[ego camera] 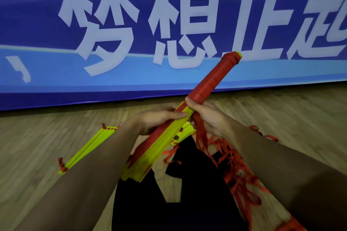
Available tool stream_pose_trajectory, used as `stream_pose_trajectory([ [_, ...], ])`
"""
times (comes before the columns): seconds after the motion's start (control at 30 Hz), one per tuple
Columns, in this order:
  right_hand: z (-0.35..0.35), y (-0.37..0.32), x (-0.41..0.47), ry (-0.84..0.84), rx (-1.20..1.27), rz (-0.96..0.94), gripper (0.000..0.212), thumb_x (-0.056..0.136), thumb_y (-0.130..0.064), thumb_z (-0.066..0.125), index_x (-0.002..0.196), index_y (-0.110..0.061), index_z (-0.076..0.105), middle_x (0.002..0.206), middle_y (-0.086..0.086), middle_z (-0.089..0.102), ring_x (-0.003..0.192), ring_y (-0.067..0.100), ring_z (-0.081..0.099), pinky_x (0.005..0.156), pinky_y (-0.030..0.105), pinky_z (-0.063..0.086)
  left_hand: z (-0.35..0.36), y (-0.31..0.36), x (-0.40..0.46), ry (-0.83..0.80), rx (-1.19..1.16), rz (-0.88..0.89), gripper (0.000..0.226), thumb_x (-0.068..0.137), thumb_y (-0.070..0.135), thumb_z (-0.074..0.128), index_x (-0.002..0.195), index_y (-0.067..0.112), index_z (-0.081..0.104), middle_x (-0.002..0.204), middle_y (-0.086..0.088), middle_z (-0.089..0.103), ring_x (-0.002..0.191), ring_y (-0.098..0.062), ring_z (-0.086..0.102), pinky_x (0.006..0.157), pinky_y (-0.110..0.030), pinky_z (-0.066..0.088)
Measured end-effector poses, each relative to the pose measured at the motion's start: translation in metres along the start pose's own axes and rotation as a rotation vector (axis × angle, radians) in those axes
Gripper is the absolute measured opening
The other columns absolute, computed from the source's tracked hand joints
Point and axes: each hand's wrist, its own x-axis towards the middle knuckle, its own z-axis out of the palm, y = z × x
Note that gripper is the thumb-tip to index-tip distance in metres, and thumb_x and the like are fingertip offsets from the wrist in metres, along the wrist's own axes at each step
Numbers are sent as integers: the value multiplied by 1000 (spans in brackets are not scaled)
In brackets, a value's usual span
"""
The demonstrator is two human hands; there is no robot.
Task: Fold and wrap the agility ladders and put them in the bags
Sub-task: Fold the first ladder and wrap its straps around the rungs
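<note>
Wrapping red strap (201,133) round the rung bundle (167,137) above the wooden floor (47,137); we're gripping it with left hand (155,120), right hand (208,118) pinching strap. Rungs stiff, light; strap floppy.

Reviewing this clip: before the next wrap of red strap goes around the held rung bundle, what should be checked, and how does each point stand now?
1. Bundle of yellow rungs held in both hands: ok; left hand grips mid-bundle, right hand just beyond it.
2. Wrapped red section tight and even: ok as far as visible.
3. Strap in the right hand's grip: ok, it hangs from the fingers.
4. Loose strap pile free of knots: cannot tell.
5. Second rung stack on the floor, clear of the strap: ok.
6. Black bag open and ready: cannot tell.
</note>
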Motion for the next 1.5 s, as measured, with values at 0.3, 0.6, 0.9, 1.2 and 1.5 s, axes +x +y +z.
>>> stream_pose_trajectory([
  [0.3, -4, -12, -7, 1, -286, 101, 47, 96, -55, 50, 80, -12, 59, 50, 1, 54, 38, 11, 47, 39, 19, 39, 10, -6, 23, 460, 530, 109, 36, 83, 35, 77, 109, 17, 61, 96, -5, 71, 85, -25, 68, 74, -34, 54],
  [0.6, 1, 2, -3, 108, -83, 52, 19, 94, -27, 65, 81, -15, 64, 52, -2, 56, 37, 7, 46, 37, 18, 37, 20, -9, 17, 273, 424, 210, 55, 92, 44, 66, 138, 17, 49, 128, 0, 61, 116, -18, 59, 90, -24, 45],
  [0.9, 7, -3, 9, 133, -189, 189, 41, 87, -52, 67, 70, -17, 59, 50, 4, 52, 38, 15, 48, 39, 20, 40, 28, -15, 25, 726, 1035, -32, 48, 81, 49, 73, 113, 17, 57, 112, -7, 68, 108, -30, 64, 74, -31, 40],
  [1.2, 2, 7, 7, 232, -105, 375, 34, 82, -48, 67, 68, -20, 52, 44, -3, 38, 31, 8, 32, 34, 16, 25, -31, -8, -9, -39, 275, -78, 46, 98, 40, 56, 140, 24, 49, 121, -5, 66, 92, -17, 69, 76, -25, 56],
  [1.5, 15, -11, -7, -331, -131, 569, 42, 95, -41, 29, 63, -17, 40, 37, -5, 29, 26, 8, 22, 42, 20, 28, -1, -51, 31, 564, 549, 550, 52, 65, 49, 75, 110, 37, 53, 93, 12, 60, 99, -27, 63, 80, -37, 50],
])
